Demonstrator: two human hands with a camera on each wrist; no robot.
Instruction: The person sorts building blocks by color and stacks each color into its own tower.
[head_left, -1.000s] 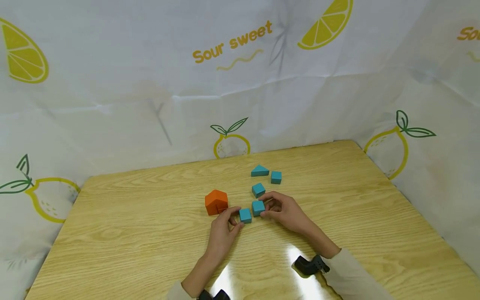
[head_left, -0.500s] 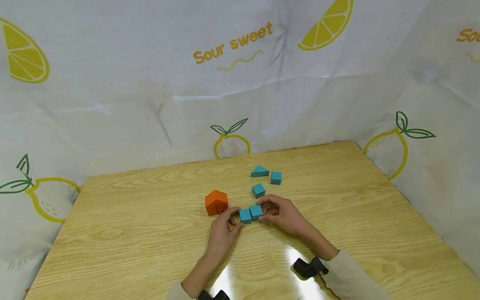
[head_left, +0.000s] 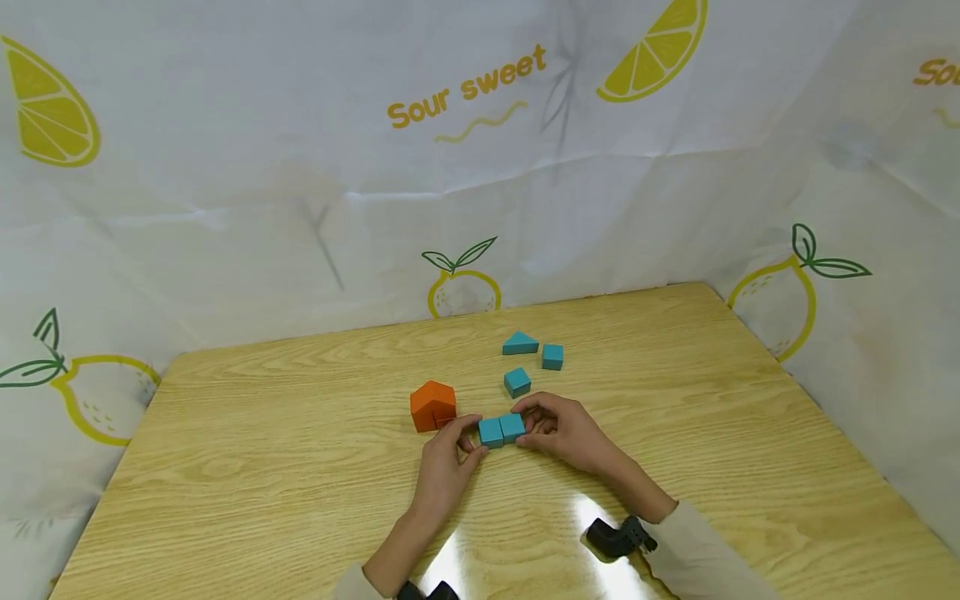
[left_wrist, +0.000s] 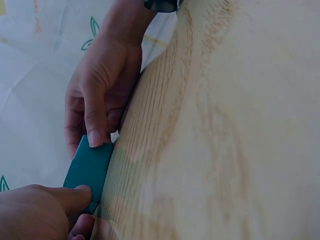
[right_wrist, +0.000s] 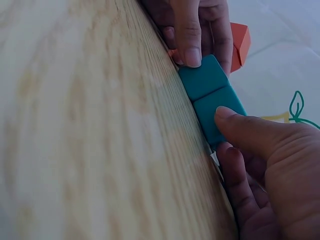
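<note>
Two blue cube blocks stand side by side on the wooden table, their faces meeting. My left hand (head_left: pixel 444 467) pinches the left blue block (head_left: pixel 491 432) between thumb and fingers. The right blue block (head_left: pixel 512 427) is pinched by my right hand (head_left: pixel 564 429). Up close in the right wrist view, a thin seam runs between the left block (right_wrist: pixel 204 79) and the right block (right_wrist: pixel 212 111), with a thumb on each. Just beyond my left fingers is an orange pentagon-shaped piece (head_left: pixel 432 405), its lower right partly hidden by that hand.
Behind the pair lies a loose blue cube (head_left: pixel 517 382). Farther back are another blue cube (head_left: pixel 552 357) and a blue triangular block (head_left: pixel 521 343). A white lemon-print cloth (head_left: pixel 360 250) hangs along the back and sides of the wooden table (head_left: pixel 262 467).
My right hand has moved its blue block left and toward me, closing the gap to the left block. My left hand has stayed in place with its block.
</note>
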